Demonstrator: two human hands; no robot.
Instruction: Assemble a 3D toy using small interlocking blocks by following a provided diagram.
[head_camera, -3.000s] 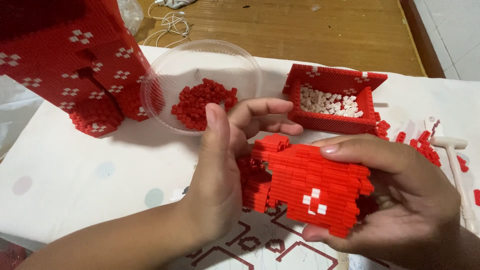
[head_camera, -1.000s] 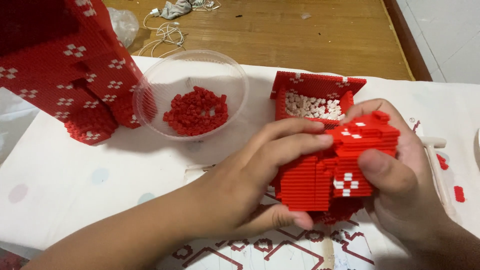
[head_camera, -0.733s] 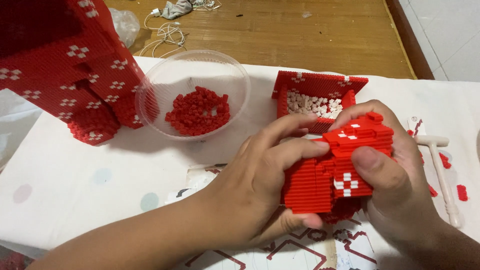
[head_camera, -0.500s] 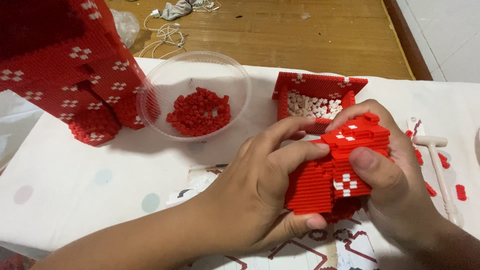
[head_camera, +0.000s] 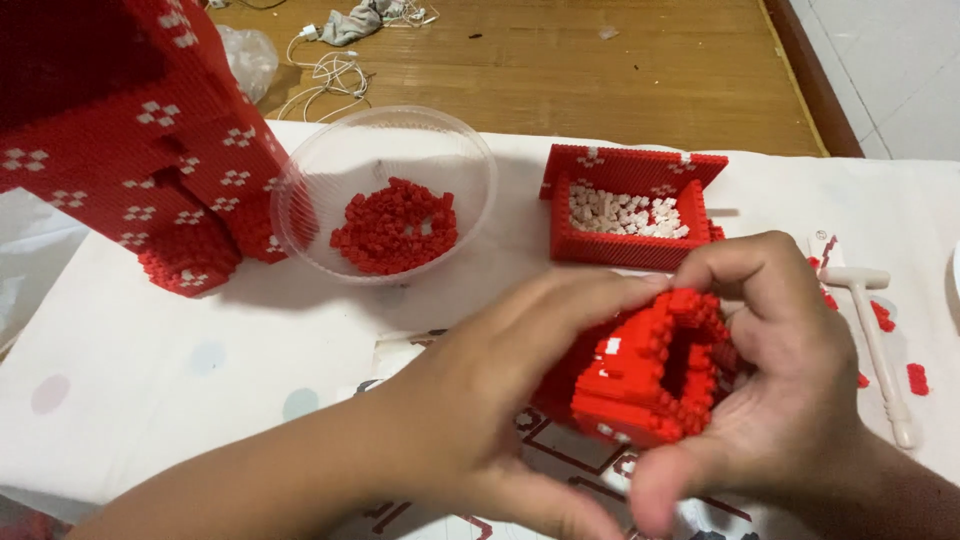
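Red micro-bricks are making up nearly everything here. At far left a tall red block structure (head_camera: 130, 150) dotted with white flower motifs is standing on the bench (head_camera: 150, 370), looking largely built. Just right of it a clear plastic bowl (head_camera: 470, 160) is holding a modest heap of loose red bricks (head_camera: 395, 225), so by my judgement plenty of building stock is left. Further right an open red brick-built box (head_camera: 630, 175) is holding small white pieces (head_camera: 625, 212).

Nearer the camera, the left hand (head_camera: 490, 400) is reaching in from the lower left, its fingers (head_camera: 590, 295) curling over the top of a hollow red brick section (head_camera: 650, 375) and pinching its upper edge. The right hand (head_camera: 790, 380) is cupping the same section from the right and below, thumb wrapping under, fingers closing over its top rim. The section is being held tilted just above the bench, open side facing the camera, well apart from the tall structure; it looks part-finished, a shell with its middle open.

At far right a small white hammer-like tool (head_camera: 875, 330) is lying untouched on the bench among a few stray red bricks (head_camera: 915, 378).
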